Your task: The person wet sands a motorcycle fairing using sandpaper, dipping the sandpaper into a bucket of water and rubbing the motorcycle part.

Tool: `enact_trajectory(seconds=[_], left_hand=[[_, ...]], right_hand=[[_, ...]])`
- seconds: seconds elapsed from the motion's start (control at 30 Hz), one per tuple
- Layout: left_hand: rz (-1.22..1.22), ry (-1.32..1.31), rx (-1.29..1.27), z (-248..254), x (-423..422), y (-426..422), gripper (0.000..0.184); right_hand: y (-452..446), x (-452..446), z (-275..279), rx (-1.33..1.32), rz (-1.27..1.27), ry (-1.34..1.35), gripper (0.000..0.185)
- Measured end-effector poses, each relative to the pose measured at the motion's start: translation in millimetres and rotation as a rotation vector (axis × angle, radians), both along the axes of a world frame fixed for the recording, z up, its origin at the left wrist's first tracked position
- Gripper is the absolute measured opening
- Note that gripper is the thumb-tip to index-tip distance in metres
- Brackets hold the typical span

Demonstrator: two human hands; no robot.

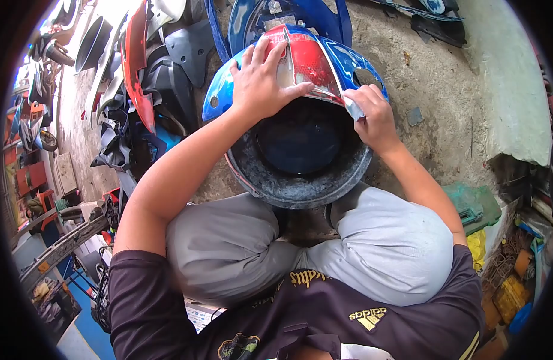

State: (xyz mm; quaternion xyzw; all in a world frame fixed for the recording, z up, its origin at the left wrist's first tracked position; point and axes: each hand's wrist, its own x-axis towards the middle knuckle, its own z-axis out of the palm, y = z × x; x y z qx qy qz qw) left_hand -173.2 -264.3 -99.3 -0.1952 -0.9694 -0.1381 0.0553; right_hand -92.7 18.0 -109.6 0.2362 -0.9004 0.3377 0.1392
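Note:
A glossy blue and red plastic motorcycle fairing panel (312, 63) lies across the far rim of a round black tub (300, 195). Dark water (297, 147) stands in the tub. Pale worn patches show in the panel's red part. My left hand (261, 81) rests on the panel's left side, fingers spread and thumb along the near edge. At the right end of that edge, my right hand (374, 117) pinches a small folded pale sheet, which looks like sandpaper (353, 109), against the panel. Part of the sheet is hidden by my fingers.
Another blue plastic part (246, 21) stands just beyond the panel. Several loose fairings, including a red one (135, 66), are piled at the left. A concrete ledge (516, 90) runs along the right, with a green translucent bag (474, 207) near it. My knees flank the tub.

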Motion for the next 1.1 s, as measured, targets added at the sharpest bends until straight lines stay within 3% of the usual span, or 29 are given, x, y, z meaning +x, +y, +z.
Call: enact_trajectory(seconds=[0.2, 0.4, 0.6, 1.1], left_hand=[[0.005, -0.007, -0.004, 2.8, 1.3, 1.9, 0.103], [-0.31, 0.247, 0.024, 8.3, 5.9, 2.0, 0.076], [-0.496, 0.212, 0.069, -0.2, 6.1, 0.3, 0.059], [-0.523, 0.216, 0.078, 2.1, 5.3, 1.1, 0.054]], right_hand=[[-2.8, -0.2, 0.8, -0.008, 0.03, 0.003, 0.049], [4.4, -3.6, -3.5, -0.023, 0.031, -0.016, 0.05], [5.5, -1.6, 2.2, 0.017, 0.103, 0.016, 0.052], [8.8, -10.6, -1.3, 0.029, 0.055, -0.009, 0.051]])
